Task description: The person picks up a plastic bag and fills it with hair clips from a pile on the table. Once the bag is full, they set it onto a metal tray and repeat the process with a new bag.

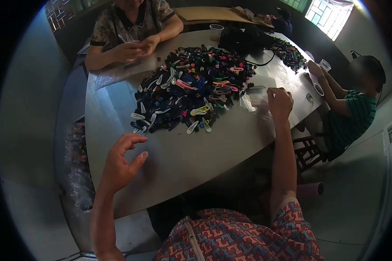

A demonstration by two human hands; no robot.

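Note:
A big heap of hair clips (174,102), mostly dark with white, pink and yellow ones among them, lies on the table in the head view. My left hand (123,162) is over the table at the heap's near left edge, thumb and fingers apart, close to some white snap clips (138,116). To the right of the heap, my right hand (280,104) is closed with curled fingers beside small clear plastic bags (247,103). What its fingers hold, if anything, is hidden. A yellow snap clip (200,110) sits on the heap's near side.
Across the metal table (191,161), a person (130,35) holds clear plastic in both hands. Another person in a green striped shirt (350,115) sits at the right. A black bag (246,41) and a second clip pile (289,54) lie toward the back. Bagged goods (79,182) stand below the left edge.

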